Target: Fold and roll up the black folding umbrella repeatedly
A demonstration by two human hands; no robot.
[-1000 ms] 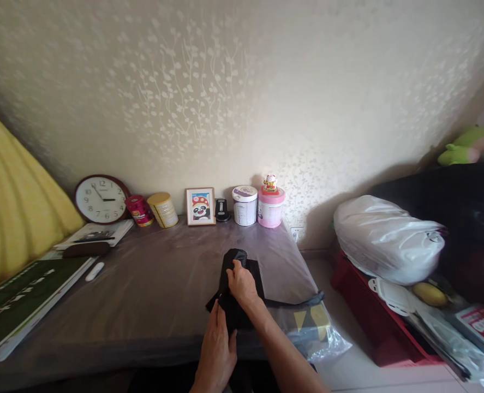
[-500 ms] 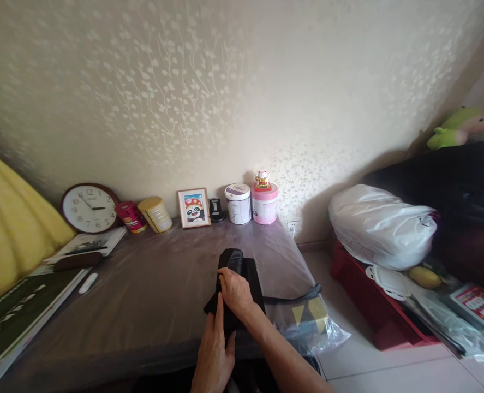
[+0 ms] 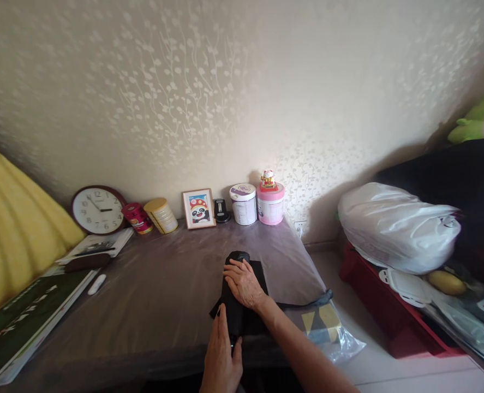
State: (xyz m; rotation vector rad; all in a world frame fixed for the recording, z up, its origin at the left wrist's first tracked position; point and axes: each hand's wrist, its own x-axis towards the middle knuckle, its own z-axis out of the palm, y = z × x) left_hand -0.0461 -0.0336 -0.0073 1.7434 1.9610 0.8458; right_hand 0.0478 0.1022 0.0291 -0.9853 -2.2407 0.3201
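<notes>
A black rolled-up bundle, by its look a folded umbrella (image 3: 234, 311), lies lengthwise near the front of the covered table. My right hand (image 3: 244, 283) is laid across its upper part, fingers bent over the fabric and pressing on it. Lower down, my left hand (image 3: 223, 346) clasps the near end between thumb and fingers, where a small shiny bit shows. Beneath and to the right of the bundle is a flat piece of black cloth (image 3: 261, 275); a dark strap (image 3: 303, 303) stretches right from beside it.
Along the wall stand a clock (image 3: 98, 210), two tins, a framed panda picture (image 3: 199, 209), a small black object and two tubs, one topped by a figurine. A green book (image 3: 29, 322) lies left. Right of the table are a red box (image 3: 383, 305) and white bag (image 3: 401, 226).
My right hand has gone from a tighter curl to a flatter lay over the bundle. The bundle's near end now shows more between my hands. The whole view has shifted slightly.
</notes>
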